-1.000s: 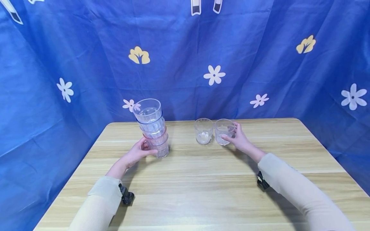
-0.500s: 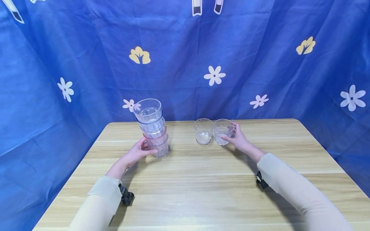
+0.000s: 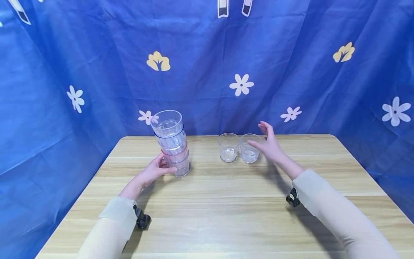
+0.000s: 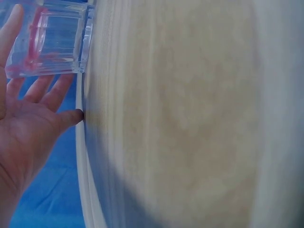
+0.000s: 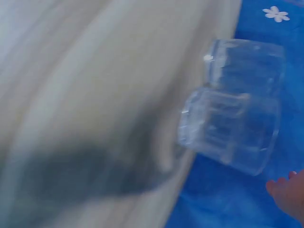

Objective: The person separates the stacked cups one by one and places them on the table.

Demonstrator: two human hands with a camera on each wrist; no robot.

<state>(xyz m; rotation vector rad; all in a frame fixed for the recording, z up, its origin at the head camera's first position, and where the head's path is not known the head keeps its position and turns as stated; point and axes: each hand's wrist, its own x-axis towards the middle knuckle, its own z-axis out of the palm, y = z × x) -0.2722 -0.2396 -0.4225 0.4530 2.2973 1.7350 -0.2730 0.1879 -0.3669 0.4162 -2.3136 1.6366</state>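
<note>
A leaning stack of clear tumblers (image 3: 173, 140), one rim blue and one red, stands on the left of the table. My left hand (image 3: 152, 174) grips it low down, thumb in front and fingers around the side; in the left wrist view the lowest tumbler (image 4: 59, 42) shows between them. Two clear tumblers stand side by side near the back edge, a left one (image 3: 228, 153) and a right one (image 3: 249, 155). My right hand (image 3: 271, 146) is spread above and beside the right one, holding nothing. The right wrist view shows its fingers (image 5: 280, 185) apart from that tumbler.
The wooden table (image 3: 207, 208) ends just behind the two tumblers. A blue patterned curtain (image 3: 200, 90) hangs behind it and along both sides. Each wrist carries a small black camera, such as the one under the right cuff (image 3: 292, 198).
My right hand has let go of the right tumbler, its fingers spreading and lifting up off it. The left hand and its stack have stayed put.
</note>
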